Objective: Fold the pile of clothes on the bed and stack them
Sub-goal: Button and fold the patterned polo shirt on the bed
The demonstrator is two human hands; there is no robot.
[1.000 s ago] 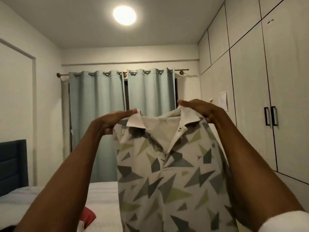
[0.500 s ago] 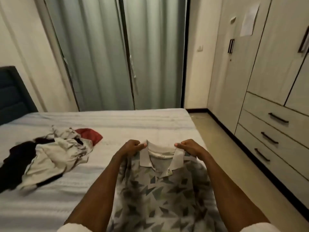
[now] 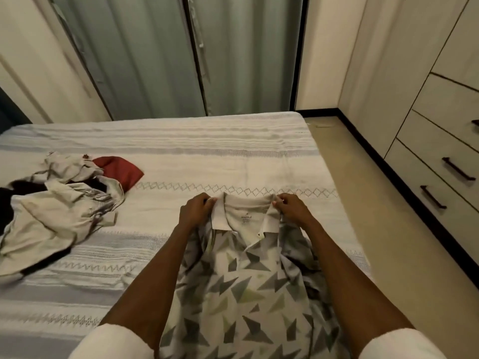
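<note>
I have brought the white polo shirt with grey and green triangles point(image 3: 248, 288) down from the air onto the striped bed point(image 3: 207, 151) at lower centre, my left hand point(image 3: 195, 209) and right hand point(image 3: 291, 208) both pinching its collar, ready for folding, while the unfolded pile point(image 3: 59, 203) waits at left.

- The shirt point(image 3: 248, 281), held up in the air a second ago, now lies spread on the bed point(image 3: 181, 156).
- Both hands — left point(image 3: 195, 211), right point(image 3: 291, 208) — have come down with its collar.
</note>
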